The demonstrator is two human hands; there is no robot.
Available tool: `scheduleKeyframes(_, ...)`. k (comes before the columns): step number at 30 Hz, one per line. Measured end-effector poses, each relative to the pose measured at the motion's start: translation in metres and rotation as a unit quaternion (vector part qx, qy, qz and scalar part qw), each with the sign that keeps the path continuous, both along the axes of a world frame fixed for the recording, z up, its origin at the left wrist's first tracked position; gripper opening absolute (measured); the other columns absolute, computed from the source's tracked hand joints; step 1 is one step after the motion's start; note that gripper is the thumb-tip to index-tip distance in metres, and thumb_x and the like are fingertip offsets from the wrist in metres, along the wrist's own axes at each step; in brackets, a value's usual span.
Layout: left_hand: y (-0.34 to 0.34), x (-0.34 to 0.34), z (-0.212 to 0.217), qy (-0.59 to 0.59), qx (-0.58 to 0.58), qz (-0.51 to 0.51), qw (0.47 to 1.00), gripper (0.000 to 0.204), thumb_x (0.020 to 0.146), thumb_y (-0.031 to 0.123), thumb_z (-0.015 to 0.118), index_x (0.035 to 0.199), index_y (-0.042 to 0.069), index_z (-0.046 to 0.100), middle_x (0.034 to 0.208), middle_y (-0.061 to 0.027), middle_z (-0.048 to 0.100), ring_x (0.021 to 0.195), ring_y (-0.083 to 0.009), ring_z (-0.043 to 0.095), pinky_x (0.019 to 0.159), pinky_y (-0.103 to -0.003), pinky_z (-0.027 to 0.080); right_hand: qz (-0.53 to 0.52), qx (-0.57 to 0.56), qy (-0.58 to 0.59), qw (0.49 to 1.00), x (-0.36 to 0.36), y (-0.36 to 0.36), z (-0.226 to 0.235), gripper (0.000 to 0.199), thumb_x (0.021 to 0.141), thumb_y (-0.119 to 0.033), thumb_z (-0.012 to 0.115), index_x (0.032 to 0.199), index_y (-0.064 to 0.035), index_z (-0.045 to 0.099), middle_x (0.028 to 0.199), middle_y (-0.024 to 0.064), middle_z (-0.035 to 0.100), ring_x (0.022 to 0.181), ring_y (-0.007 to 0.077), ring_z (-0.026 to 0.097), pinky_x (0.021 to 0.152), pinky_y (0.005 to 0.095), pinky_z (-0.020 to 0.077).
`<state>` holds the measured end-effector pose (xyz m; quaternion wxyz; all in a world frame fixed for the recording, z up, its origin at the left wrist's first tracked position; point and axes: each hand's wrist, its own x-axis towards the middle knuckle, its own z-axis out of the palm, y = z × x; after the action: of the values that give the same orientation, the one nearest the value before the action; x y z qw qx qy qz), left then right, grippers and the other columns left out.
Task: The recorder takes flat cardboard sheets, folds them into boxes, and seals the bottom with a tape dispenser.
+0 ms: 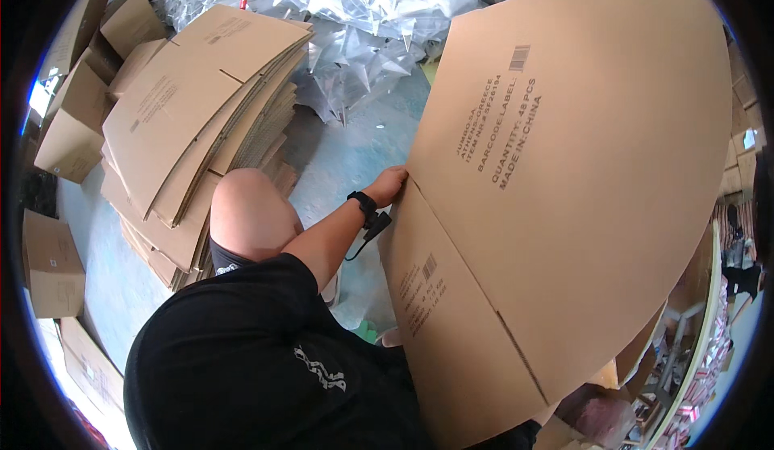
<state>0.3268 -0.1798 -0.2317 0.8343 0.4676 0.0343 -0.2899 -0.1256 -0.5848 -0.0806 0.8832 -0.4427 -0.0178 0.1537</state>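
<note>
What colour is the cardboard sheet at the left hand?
The cardboard sheet is brown with dark printing; head view shows it.

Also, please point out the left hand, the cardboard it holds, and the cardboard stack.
Left hand [389, 185]: head view, back of hand.
Held cardboard [572, 200]: head view, large panel.
Cardboard stack [187, 95]: head view, top sheet.

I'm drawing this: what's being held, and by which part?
The left hand holds the big cardboard sheet by its left edge. The right hand is hidden, so what it holds can't be told.

Floor [343, 164] gap between carton [556, 208] and cardboard stack [189, 87]
</note>
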Motion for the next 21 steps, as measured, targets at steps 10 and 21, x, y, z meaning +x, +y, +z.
scheduleKeyframes(10, -0.025, -0.043, -0.018, -0.169, 0.56, -0.123, 0.801, 0.067, 0.097, 0.047, 0.057, 0.134, -0.009, 0.055, 0.125, -0.0319, 0.064, 0.117, -0.0431, 0.063, 0.101, -0.04, 0.047, -0.137, 0.001, -0.028, 0.99, 0.26, 0.055, 0.067, 0.06, 0.075, -0.012, 0.066, 0.132, 0.004, 0.056, 0.124, 0.0172, 0.067, 0.113, 0.0296, 0.065, 0.103, 0.0452, 0.0504)
scheduleKeyframes(21, -0.033, -0.068, 0.233, -0.29, 0.162, -0.311, 0.89, 0.106, 0.098, 0.065, 0.052, 0.16, -0.002, 0.0, 0.155, -0.0223, 0.038, 0.14, -0.0298, 0.043, 0.111, -0.038, 0.04, -0.069, -0.297, -0.036, 0.952, 0.278, 0.104, 0.084, 0.035, 0.09, -0.01, 0.067, 0.122, 0.0013, 0.057, 0.097, 0.0064, 0.068, 0.091, 0.0152, 0.066, 0.085, 0.0297, 0.0506)
